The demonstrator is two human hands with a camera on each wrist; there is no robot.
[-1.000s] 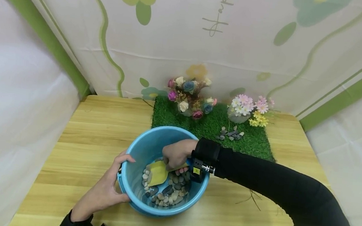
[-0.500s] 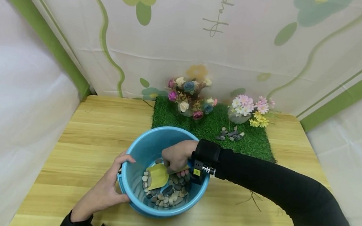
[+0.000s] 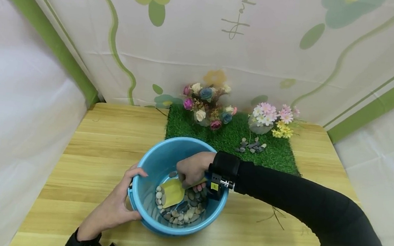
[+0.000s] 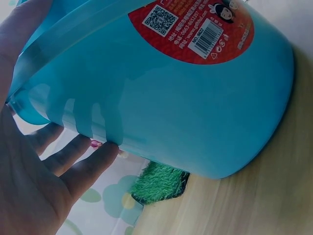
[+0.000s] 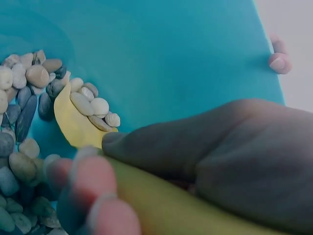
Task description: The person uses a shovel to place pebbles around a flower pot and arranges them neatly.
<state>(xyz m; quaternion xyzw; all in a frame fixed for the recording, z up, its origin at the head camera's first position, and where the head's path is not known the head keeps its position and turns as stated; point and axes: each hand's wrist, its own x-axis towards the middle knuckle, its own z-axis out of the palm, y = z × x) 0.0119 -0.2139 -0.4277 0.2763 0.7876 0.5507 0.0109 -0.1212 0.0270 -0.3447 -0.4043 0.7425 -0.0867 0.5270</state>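
My left hand (image 3: 114, 204) grips the light blue bucket (image 3: 172, 230) at its left side, with fingertips over the rim and other fingers against the outer wall in the left wrist view. Inside the bucket, my right hand (image 3: 194, 170) holds the handle of a yellow plastic shovel (image 3: 173, 194), thumb along the top and fingers curled beneath. The shovel's blade lies low among pebbles (image 5: 22, 166) on the bucket's bottom. Several pale pebbles (image 5: 90, 105) lie on or against the blade in the right wrist view. The right hand hides part of the bucket's far right interior.
Behind the bucket, a green turf mat (image 3: 224, 137) bears a rose arrangement (image 3: 205, 106), a pot of pink and yellow flowers (image 3: 263, 115) and a small heap of grey pebbles (image 3: 250, 145). Dry stems (image 3: 275, 217) lie on the wooden table (image 3: 102, 145). A printed curtain (image 3: 190, 43) stands behind.
The shovel's blade has shifted slightly toward the near side of the bucket, showing a grey pebble behind it. The left hand keeps its hold on the rim.
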